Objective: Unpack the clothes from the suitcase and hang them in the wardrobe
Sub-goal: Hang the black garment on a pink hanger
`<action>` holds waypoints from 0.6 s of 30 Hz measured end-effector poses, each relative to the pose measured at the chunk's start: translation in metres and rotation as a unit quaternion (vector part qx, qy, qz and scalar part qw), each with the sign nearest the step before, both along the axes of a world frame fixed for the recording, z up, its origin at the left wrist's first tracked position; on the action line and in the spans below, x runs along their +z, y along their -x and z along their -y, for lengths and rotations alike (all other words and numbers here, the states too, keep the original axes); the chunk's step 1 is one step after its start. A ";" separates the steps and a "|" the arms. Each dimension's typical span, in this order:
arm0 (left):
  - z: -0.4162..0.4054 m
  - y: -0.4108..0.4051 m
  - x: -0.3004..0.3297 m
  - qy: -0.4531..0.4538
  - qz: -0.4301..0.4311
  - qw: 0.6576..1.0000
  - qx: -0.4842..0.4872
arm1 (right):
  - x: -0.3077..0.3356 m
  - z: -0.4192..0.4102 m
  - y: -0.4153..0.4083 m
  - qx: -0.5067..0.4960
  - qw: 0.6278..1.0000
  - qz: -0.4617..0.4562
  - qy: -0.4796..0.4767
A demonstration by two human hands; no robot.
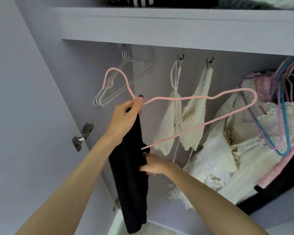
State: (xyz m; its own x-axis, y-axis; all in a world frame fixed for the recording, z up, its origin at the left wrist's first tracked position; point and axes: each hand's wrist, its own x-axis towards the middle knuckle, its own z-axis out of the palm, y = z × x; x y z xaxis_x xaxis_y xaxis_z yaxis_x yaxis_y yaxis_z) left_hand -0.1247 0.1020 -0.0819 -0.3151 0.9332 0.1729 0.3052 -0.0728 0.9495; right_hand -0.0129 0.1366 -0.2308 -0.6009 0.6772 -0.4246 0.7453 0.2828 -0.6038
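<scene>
Fingers [137, 103] of the left hand [124, 118] pinch the neck of a pink hanger [200, 98] together with the top edge of a black garment [131, 180], which hangs straight down below that grip, dark, soft and long. Lower and to the right, the right hand [154, 164] closes on a fold of the same cloth, just under the hanger's lower bar end. Both bare forearms reach up into the wardrobe [159, 26]. Cream tops [190, 119] hang further right, behind the hanger, near lacy white clothes [227, 160].
</scene>
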 end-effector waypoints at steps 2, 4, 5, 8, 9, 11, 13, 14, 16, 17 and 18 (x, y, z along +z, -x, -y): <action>0.003 0.007 0.004 -0.003 0.003 1.000 0.009 | -0.005 -0.004 0.005 0.032 0.998 0.060 0.010; 0.005 0.014 0.004 -0.001 -0.008 0.999 0.032 | -0.010 -0.008 0.001 0.047 0.993 0.111 -0.014; 0.005 0.017 0.002 0.003 -0.015 0.999 0.047 | -0.012 -0.011 -0.006 0.044 0.990 0.129 -0.035; 0.005 0.029 -0.006 0.033 -0.014 0.997 0.063 | -0.011 -0.026 -0.036 0.020 0.983 0.157 -0.094; 0.005 0.033 -0.010 0.048 -0.014 0.997 0.061 | -0.009 -0.032 -0.048 0.005 0.982 0.157 -0.109; 0.005 0.038 -0.021 0.068 -0.036 0.995 0.056 | -0.003 -0.042 -0.076 -0.034 0.979 0.154 -0.131; 0.004 0.041 -0.032 0.071 -0.094 0.991 0.056 | 0.006 -0.050 -0.104 -0.068 0.976 0.144 -0.147; 0.004 0.043 -0.038 0.075 -0.126 0.988 0.056 | 0.011 -0.054 -0.117 -0.084 0.975 0.135 -0.156; 0.003 0.041 -0.046 0.090 -0.181 0.978 0.058 | 0.021 -0.059 -0.139 -0.117 0.971 0.112 -0.179; 0.002 0.038 -0.049 0.095 -0.206 0.972 0.059 | 0.026 -0.059 -0.147 -0.128 0.968 0.094 -0.195; 0.001 0.034 -0.051 0.093 -0.230 0.967 0.058 | 0.029 -0.060 -0.151 -0.135 0.964 0.073 -0.215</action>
